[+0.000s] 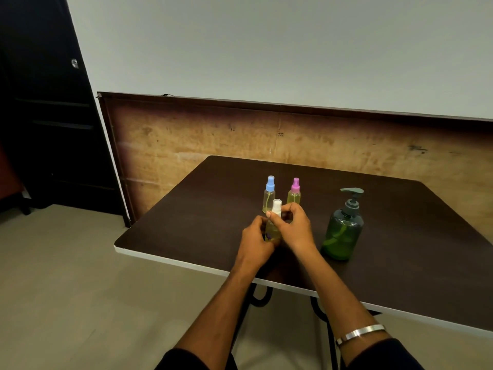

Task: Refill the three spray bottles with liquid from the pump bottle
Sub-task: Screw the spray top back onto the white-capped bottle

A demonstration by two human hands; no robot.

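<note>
Left hand (257, 237) grips the white-capped spray bottle (273, 228), right hand (292, 222) pinches its cap (twisting?); a slip could topple the bottles at twelve o'clock.

text: none legible | white-capped spray bottle (272, 231): small purple mark (too blurred to read)

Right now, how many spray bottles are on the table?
3. The blue-capped bottle and the pink-capped bottle stand side by side at the back; the white-capped bottle is in front, held by both hands. None seem hidden.
</note>
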